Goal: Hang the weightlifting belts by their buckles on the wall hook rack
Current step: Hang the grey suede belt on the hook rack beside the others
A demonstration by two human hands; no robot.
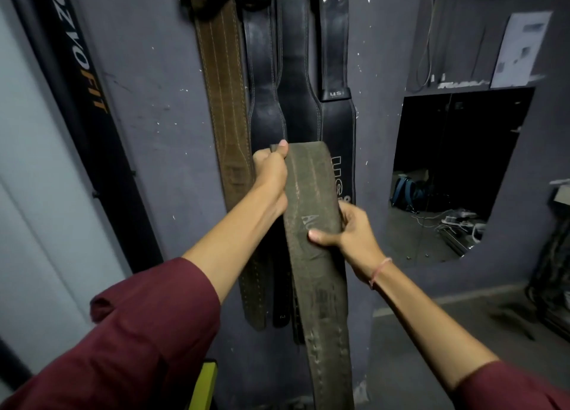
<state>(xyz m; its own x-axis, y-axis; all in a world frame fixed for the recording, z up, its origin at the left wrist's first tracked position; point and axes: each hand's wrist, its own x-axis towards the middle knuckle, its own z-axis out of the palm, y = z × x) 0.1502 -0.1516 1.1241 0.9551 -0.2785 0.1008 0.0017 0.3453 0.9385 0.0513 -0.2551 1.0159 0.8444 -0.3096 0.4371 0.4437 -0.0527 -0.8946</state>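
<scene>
Both hands (271, 175) (348, 234) — gripping olive belt (311, 194)

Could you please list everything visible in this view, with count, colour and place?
Held belt: one, olive-brown, centre, gripped by both hands.
Hanging brown belt: one, brown, on the wall, leftmost.
Hanging black belts: three or so, black, on the wall right of the brown one.
Banner: one, black with white and orange lettering, left.
Wall opening: one, dark, right.
Backpack: one, blue, inside the opening.
Paper: one, white, upper right.
Left hand: grip on the belt's top end.
Right hand: grip lower down.
</scene>
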